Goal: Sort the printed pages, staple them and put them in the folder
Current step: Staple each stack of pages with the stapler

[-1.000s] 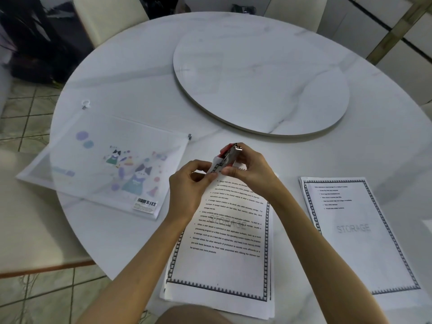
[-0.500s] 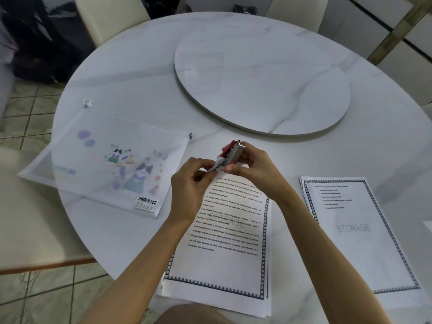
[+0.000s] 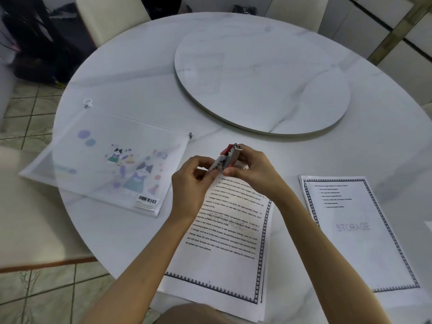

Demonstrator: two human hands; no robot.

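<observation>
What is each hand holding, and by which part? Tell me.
Both hold the stapler. The left hand pinches its lower, pale end; the right hand grips its upper part, near the red end.

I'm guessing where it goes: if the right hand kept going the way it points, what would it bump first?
The left hand, probably: the right hand points up-left at it, and both hold the stapler between them. Depth is hard to judge.
</observation>
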